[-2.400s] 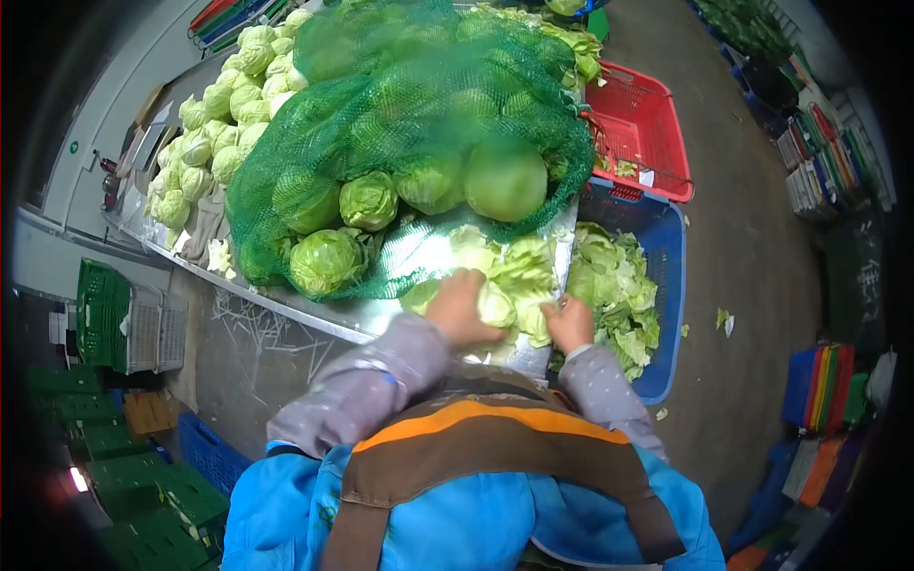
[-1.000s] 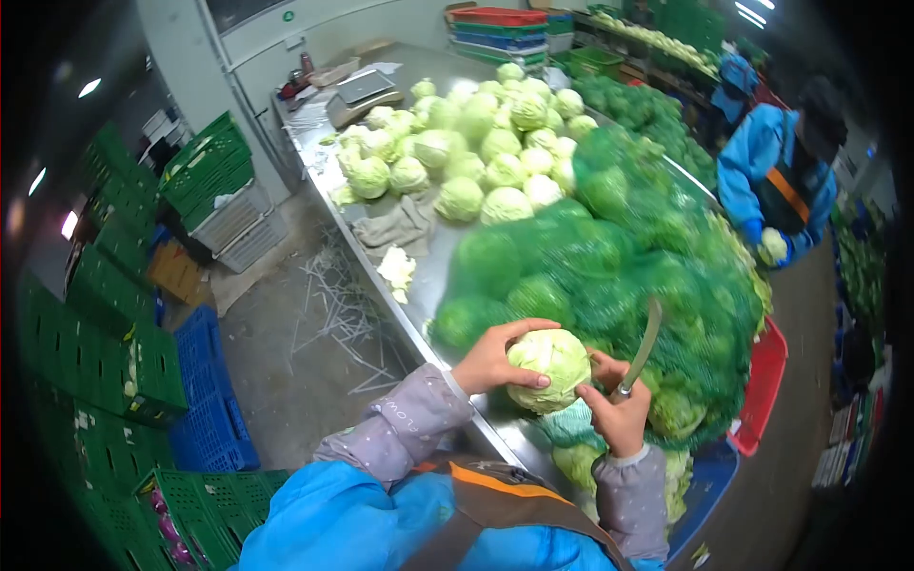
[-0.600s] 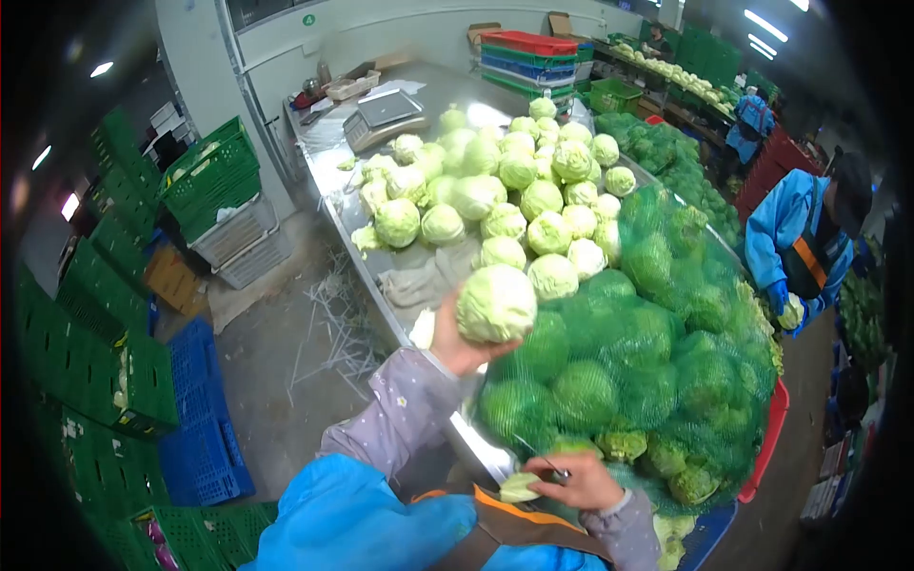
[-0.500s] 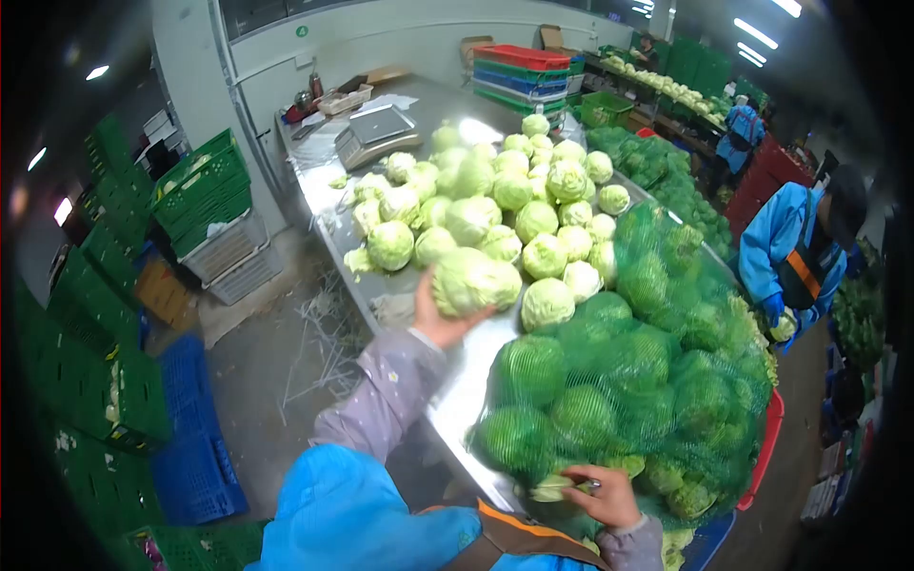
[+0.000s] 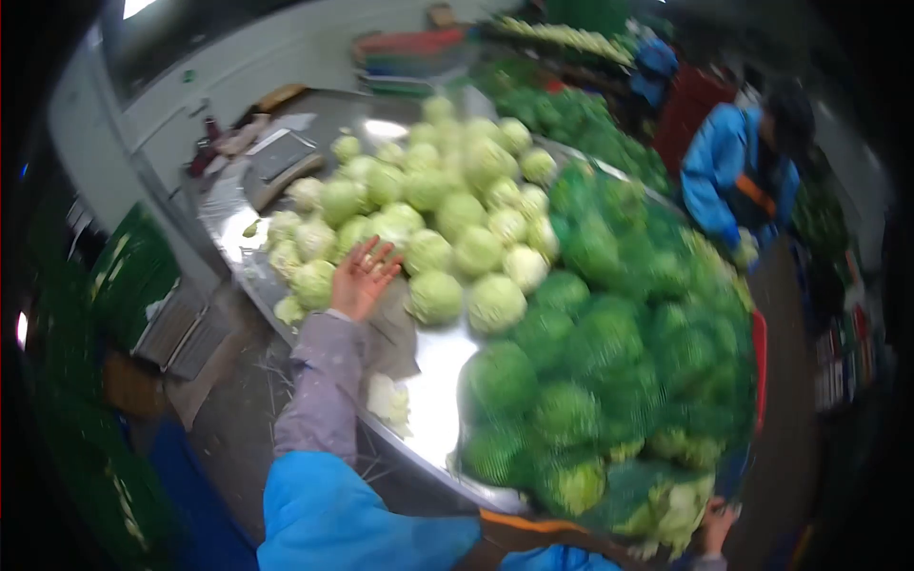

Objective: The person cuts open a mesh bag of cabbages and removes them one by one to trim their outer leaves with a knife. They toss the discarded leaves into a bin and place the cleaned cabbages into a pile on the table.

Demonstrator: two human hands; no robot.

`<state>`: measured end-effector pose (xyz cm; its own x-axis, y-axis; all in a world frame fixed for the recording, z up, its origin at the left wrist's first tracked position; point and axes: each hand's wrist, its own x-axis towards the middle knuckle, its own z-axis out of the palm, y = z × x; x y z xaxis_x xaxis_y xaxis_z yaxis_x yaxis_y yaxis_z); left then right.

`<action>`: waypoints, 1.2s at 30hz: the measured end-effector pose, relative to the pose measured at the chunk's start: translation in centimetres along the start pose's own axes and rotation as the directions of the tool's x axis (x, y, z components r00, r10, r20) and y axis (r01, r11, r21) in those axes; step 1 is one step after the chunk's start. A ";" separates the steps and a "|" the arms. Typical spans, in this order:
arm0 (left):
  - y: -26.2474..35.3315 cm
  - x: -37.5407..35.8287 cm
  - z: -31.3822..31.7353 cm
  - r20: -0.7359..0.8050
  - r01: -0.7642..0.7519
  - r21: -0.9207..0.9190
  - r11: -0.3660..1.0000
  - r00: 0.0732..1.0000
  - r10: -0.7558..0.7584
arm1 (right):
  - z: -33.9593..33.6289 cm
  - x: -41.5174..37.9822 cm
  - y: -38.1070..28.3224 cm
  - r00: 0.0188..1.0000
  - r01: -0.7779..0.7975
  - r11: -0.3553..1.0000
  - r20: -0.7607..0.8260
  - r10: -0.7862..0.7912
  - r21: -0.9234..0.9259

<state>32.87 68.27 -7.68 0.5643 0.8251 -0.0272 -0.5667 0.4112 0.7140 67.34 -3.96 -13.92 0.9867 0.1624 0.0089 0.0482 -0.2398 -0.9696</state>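
My left hand (image 5: 362, 281) is open with its fingers spread. It reaches over the near left edge of a pile of pale green cabbages (image 5: 435, 297) on the metal table (image 5: 433, 390). My right hand (image 5: 719, 523), low at the right and blurred, has curled fingers beside loose cabbage leaves (image 5: 678, 509); what it grips is too small to make out. Green mesh bags full of cabbages (image 5: 566, 414) lie between my hands on the table's right side. A brown cloth (image 5: 392, 333) and a pale leaf scrap (image 5: 388, 400) lie near the left hand.
A scale (image 5: 281, 157) stands at the table's far left. Green crates (image 5: 138, 276) and grey crates (image 5: 171, 328) are stacked on the left. A co-worker in blue (image 5: 728, 171) stands across at the right, beyond more bagged cabbages (image 5: 590, 133).
My left hand has let go of the large cabbage it held and now is open. My right hand has moved right and down, away from the bags' near edge. The view has turned.
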 end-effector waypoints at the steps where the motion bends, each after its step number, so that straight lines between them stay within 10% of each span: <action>1: -0.9 -1.3 1.1 0.024 0.035 0.083 0.996 0.999 -0.037 | -0.5 -2.1 -3.0 0.990 -0.098 0.973 -0.118 0.074 -0.210; 3: -3.3 -4.9 5.9 0.136 0.050 0.198 0.979 0.988 -0.078 | -2.4 -3.1 -5.3 0.976 -0.216 0.765 -0.144 0.161 -0.607; 4: -4.4 -7.5 9.1 0.213 0.027 0.227 0.974 0.974 -0.076 | -5.1 -3.6 -2.8 0.986 -0.136 0.405 -0.163 -0.034 -0.904; 6: -7.0 -12.2 14.5 0.408 0.148 0.293 0.945 0.874 -0.264 | -6.1 -3.3 -0.2 0.971 0.038 0.679 -0.134 -0.199 -0.733; 8: -10.9 -15.9 18.5 0.524 0.246 0.456 0.855 0.703 -0.482 | -2.1 -2.9 -1.6 0.976 -0.109 0.915 -0.216 0.025 -0.389; 12: -20.6 -21.8 25.5 0.556 0.090 0.759 0.644 0.424 -0.715 | 5.0 -3.2 -1.6 0.995 0.016 0.974 0.104 0.008 -0.228; 16: -32.4 -24.0 29.2 0.720 -0.570 0.691 0.445 0.598 -0.352 | 7.3 -4.2 -1.0 0.965 -0.094 0.995 0.251 0.081 0.041; 22: -42.1 -21.6 34.3 0.413 -0.457 0.830 -0.321 0.889 -0.198 | 1.4 -4.5 3.3 0.900 -0.220 0.975 0.387 0.201 0.005; 26: -43.5 -24.7 33.6 0.352 -0.398 0.837 -0.377 0.917 -0.187 | -2.8 -3.0 3.6 0.859 -0.362 0.932 0.400 0.319 0.033; 30: -41.5 -33.8 31.3 0.432 -0.490 0.858 -0.157 0.852 -0.296 | -3.4 -0.9 5.8 0.859 -0.267 0.962 0.465 0.215 0.049; 32: -39.8 -33.9 32.5 -0.146 -0.002 0.979 -0.203 0.686 -0.713 | -2.2 0.1 8.2 0.885 -0.007 0.991 0.462 -0.058 0.137; 34: -38.5 -33.0 33.5 0.100 -0.160 0.967 -0.199 0.955 -0.281 | -1.2 0.8 5.2 0.839 -0.157 0.985 0.535 0.095 0.070; 36: -40.5 -30.3 33.1 0.155 -0.167 0.961 -0.221 0.985 -0.069 | 0.1 0.4 4.5 0.801 -0.409 0.879 0.557 0.219 0.243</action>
<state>58.55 13.77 -12.61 0.6884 0.7246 0.0319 0.6083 -0.6007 0.5188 67.97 -4.84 -18.32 0.7143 0.6109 -0.3414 -0.3993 -0.0449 -0.9157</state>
